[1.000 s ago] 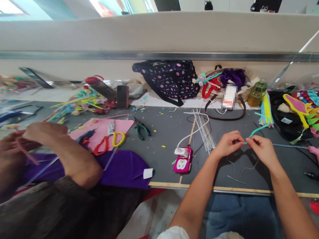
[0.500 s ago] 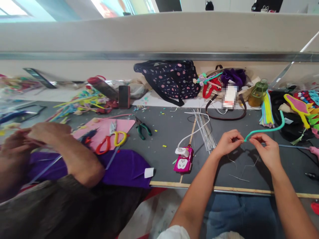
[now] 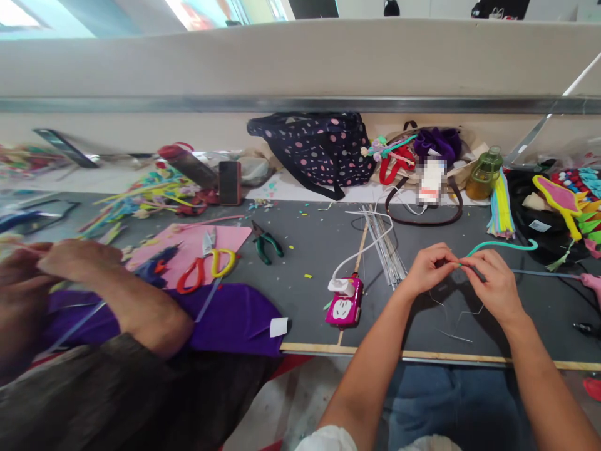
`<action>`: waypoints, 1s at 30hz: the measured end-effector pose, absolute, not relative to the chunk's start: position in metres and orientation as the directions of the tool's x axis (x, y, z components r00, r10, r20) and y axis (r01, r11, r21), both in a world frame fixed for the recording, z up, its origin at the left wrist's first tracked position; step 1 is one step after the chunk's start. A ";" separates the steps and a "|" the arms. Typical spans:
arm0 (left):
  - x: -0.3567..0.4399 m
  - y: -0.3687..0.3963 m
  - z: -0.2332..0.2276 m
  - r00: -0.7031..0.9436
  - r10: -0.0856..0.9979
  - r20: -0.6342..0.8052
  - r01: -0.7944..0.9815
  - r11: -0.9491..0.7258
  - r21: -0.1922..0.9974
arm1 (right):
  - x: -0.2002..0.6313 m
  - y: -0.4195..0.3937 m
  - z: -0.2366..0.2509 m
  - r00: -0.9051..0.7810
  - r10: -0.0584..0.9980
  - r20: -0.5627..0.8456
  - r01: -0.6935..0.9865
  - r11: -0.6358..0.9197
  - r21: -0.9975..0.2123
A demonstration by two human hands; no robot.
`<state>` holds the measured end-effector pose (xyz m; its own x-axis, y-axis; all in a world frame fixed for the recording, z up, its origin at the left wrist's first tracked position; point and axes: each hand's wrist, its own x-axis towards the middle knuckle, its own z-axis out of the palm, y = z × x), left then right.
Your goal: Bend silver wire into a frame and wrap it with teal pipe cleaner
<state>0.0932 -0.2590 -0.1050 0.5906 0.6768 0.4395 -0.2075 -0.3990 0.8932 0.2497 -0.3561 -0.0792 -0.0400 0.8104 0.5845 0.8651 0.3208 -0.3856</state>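
A green fuzzy pipe cleaner (image 3: 509, 245) runs from between my fingertips out to the right, its far end bent into a small hook. My left hand (image 3: 434, 268) pinches it at its near end. Close against the left, my right hand (image 3: 493, 282) pinches the same end, thumb and fingers together. Under my hands, thin bent wires (image 3: 455, 336) lie on the grey tabletop (image 3: 300, 300). A bundle of straight metal wires (image 3: 385, 247) lies left of my left hand.
A magenta power strip (image 3: 344, 307) with a plugged-in white cable sits left of my forearm. Pliers (image 3: 267, 243) and red-and-yellow scissors (image 3: 206, 266) lie farther left, near a co-worker's hands (image 3: 79, 263). Behind stand a dotted bag (image 3: 323, 150) and a green bottle (image 3: 484, 174).
My hands have drawn closer together, the right one shifting left. The pipe cleaner has dropped lower, its far end now curling in a hook instead of rising upward.
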 end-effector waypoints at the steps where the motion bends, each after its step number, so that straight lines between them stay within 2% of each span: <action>1: 0.093 -0.259 -0.105 0.586 0.677 0.445 -0.212 -0.403 0.891 | 0.250 -0.356 -0.079 -0.039 0.813 0.581 0.868 0.316 -0.383; 12: 0.094 -0.261 -0.104 0.577 0.693 0.433 -0.202 -0.392 0.897 | 0.252 -0.355 -0.079 -0.038 0.841 0.540 0.880 0.285 -0.381; 21: 0.091 -0.260 -0.099 0.575 0.713 0.401 -0.196 -0.356 0.914 | 0.251 -0.356 -0.079 -0.036 0.808 0.589 0.887 0.297 -0.354; 30: 0.092 -0.261 -0.100 0.560 0.698 0.447 -0.202 -0.408 0.890 | 0.255 -0.352 -0.078 -0.074 0.856 0.511 0.890 0.287 -0.353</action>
<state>0.0918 -0.2611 -0.0996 0.5600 0.6977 0.4467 -0.2023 -0.4077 0.8904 0.2552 -0.3518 -0.0784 -0.0737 0.8563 0.5112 0.8903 0.2875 -0.3533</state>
